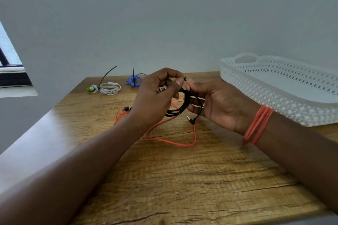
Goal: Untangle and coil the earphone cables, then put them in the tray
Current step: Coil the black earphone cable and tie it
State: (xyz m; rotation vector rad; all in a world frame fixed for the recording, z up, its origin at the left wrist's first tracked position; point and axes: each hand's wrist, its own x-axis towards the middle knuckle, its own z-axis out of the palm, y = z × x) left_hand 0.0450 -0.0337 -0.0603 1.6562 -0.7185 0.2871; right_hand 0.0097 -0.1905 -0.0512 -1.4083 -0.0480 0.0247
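Observation:
A black earphone cable is bunched into loops between both hands above the wooden table. My left hand pinches its top end with thumb and curled fingers. My right hand grips the loops from the right, and the jack plug dangles below it. An orange earphone cable lies loose and sprawled on the table under the hands. The white perforated tray stands at the right, apart from the hands.
A white earphone coil with green buds and a blue coil, each bound by a black tie, lie at the table's far edge near the wall. Orange bands circle my right wrist. The table's left edge drops off.

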